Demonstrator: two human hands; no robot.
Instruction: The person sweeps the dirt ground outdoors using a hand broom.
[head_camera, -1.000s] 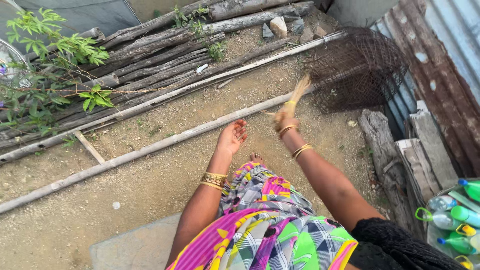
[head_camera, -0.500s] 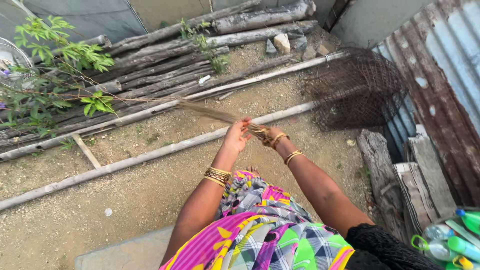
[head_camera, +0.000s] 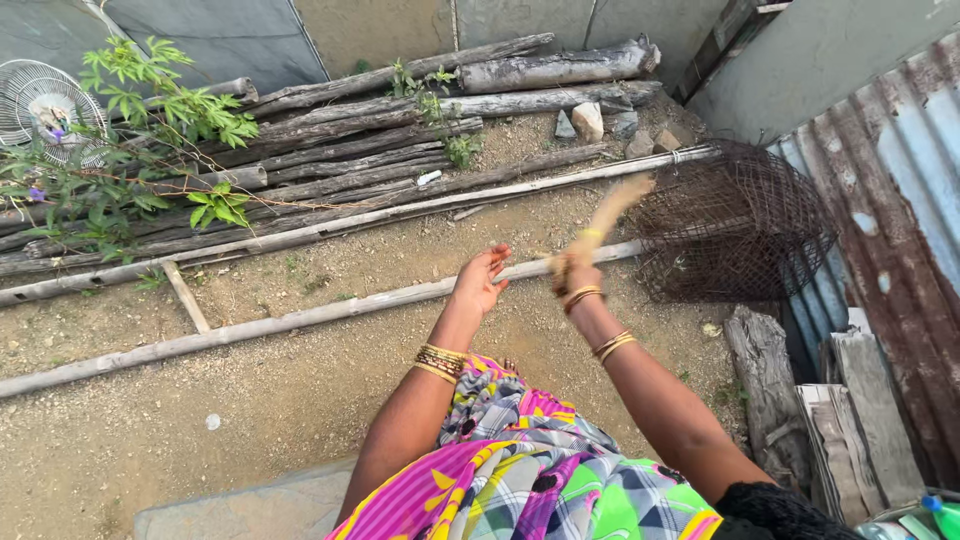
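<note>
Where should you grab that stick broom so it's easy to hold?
Probably by the bound, narrow end of the broom, where the right hand already wraps it. That end looks tight and slim enough for a fist, while the other end points up and away toward the wire mesh. Come from below, closing the fingers around it. The open left hand is beside it, not touching.

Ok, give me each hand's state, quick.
Left hand: open, fingers spread, holding nothing.
Right hand: closed around the handle of a straw broom.
</note>
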